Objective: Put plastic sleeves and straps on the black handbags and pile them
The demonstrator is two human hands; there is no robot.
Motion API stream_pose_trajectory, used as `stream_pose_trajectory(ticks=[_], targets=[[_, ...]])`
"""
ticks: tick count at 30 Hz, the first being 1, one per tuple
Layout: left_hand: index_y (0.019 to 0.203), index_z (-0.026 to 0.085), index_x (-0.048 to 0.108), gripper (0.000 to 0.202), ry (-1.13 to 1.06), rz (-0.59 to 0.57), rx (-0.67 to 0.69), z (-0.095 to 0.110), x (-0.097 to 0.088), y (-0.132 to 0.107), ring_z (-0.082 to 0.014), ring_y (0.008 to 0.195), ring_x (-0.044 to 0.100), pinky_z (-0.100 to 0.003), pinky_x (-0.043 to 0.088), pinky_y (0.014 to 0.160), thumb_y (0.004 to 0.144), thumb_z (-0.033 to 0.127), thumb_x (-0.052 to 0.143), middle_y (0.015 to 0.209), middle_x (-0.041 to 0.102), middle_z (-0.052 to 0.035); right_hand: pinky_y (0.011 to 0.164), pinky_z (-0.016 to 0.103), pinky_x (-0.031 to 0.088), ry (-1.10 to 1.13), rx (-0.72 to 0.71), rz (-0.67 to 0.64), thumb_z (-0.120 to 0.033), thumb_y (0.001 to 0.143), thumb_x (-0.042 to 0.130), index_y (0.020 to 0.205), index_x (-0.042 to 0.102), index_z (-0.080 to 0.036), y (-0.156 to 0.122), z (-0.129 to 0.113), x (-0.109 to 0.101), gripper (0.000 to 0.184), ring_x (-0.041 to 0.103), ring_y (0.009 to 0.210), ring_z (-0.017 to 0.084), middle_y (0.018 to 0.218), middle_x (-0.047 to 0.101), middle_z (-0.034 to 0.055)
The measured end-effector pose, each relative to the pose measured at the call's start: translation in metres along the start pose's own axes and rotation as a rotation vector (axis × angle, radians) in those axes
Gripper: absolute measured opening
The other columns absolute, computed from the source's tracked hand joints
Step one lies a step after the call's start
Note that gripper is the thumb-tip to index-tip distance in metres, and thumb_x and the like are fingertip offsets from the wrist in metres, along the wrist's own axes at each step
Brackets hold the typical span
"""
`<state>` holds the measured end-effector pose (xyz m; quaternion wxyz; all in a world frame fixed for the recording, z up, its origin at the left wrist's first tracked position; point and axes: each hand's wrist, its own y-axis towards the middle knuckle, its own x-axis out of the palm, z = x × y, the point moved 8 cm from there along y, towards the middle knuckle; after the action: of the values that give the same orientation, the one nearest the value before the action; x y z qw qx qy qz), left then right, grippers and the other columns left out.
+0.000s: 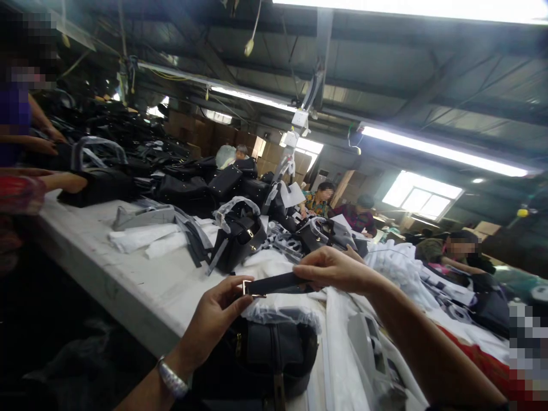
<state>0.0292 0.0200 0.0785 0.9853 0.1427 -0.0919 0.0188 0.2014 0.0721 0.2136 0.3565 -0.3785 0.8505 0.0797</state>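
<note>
Between my two hands a black strap [276,283] is stretched out above the table. My left hand [220,308], with a watch on its wrist, pinches the metal buckle [247,288] at the strap's left end. At the other end, my right hand [327,268] grips the strap between thumb and fingers. Just below them sits a black handbag [274,354], its handle wrapped in clear plastic [282,314]. Past my hands stands another black handbag [237,240] with a wrapped handle and gold-coloured hardware.
The white table [141,285] runs diagonally, its edge dropping off at left. White wrapping sheets [394,262] and grey straps lie at right. Black bags [184,191] are heaped at the back. Co-workers sit beyond; another person's arm [64,181] touches a bag at left.
</note>
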Motion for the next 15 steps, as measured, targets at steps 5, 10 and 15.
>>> stream_pose_trajectory(ticks=[5,10,15], targets=[[0.117,0.021,0.066,0.044,-0.013,-0.015,-0.011,-0.003,0.001,-0.001,-0.0249,0.102,0.065,-0.029,0.052,0.083,0.079,0.043,0.072,0.095,0.073,-0.0041,0.043,0.021,0.025,-0.042,0.039,0.074,-0.051,0.083,0.063,0.06,0.069,-0.013,0.007,0.006,0.0,0.045,0.04,0.044,0.007,0.048,0.054,-0.0011],[0.113,0.021,0.068,0.039,-0.024,-0.016,0.014,0.002,0.002,0.0,-0.025,0.103,0.066,-0.03,0.052,0.086,0.08,0.041,0.072,0.108,0.072,-0.0055,0.044,0.021,0.028,-0.077,0.006,0.043,-0.052,0.085,0.059,0.062,0.069,-0.014,0.015,0.0,0.007,0.046,0.042,0.045,0.008,0.049,0.053,-0.0013],[0.106,0.021,0.073,0.033,0.114,0.027,0.085,0.013,-0.001,0.001,-0.0272,0.113,0.062,-0.034,0.048,0.099,0.077,0.039,0.075,0.117,0.071,-0.0062,0.049,0.024,0.033,-0.474,-0.104,0.024,-0.045,0.091,0.054,0.069,0.072,-0.017,0.022,-0.021,0.033,0.04,0.05,0.049,0.011,0.055,0.061,0.0003]])
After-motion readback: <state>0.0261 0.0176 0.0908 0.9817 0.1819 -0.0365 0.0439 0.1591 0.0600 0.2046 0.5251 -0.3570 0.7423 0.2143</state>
